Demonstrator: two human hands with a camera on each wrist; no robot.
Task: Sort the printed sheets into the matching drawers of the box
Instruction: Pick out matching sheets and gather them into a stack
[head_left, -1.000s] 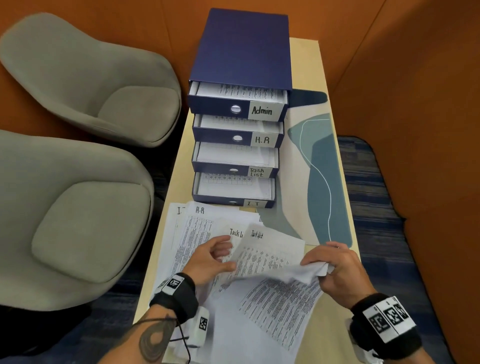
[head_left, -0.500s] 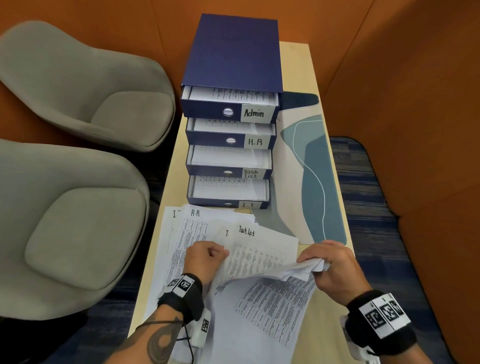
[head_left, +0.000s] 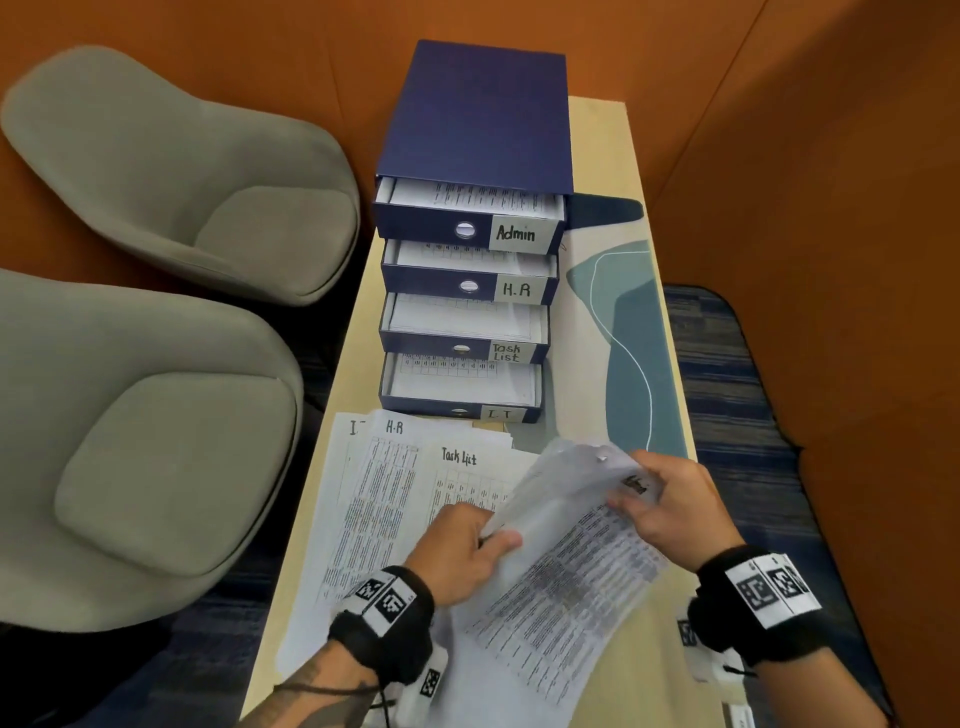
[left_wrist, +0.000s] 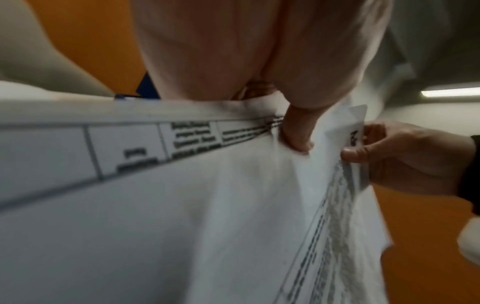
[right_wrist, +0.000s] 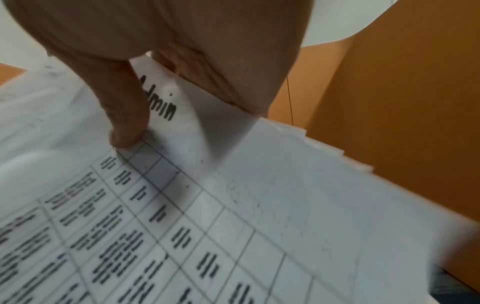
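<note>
- Both hands are on one curled sheet (head_left: 566, 483) low in the centre of the head view. The right hand (head_left: 670, 509) pinches its top corner, thumb on top and fingers curled under; the left hand (head_left: 457, 545) pinches the lower left edge.
- The right wrist view shows "Admin" handwritten by the thumb (right_wrist: 124, 115), so I'd say this one belongs in the Admin drawer (head_left: 467, 221), the top one of the blue box (head_left: 478, 119), upper centre.
- To do it well, I'd peel it fully clear of the printed page (head_left: 566, 587) underneath, flatten it out, then slide it in short edge first. That drawer only sticks out a little, so a curled sheet could snag.
- The other three drawers, H.R, Task List and I.T, hang open below it, each with paper inside.
- More sheets (head_left: 395, 483) lie fanned at lower left, headed H.R and Task List.
- Hard to tell: whether it's one sheet or a few stuck together. The right wrist view shows stepped paper edges on the right, so maybe several.
- Both wrist views are blurry, and the fine print is unreadable.
- The leftmost sheet's heading is covered after "I".
</note>
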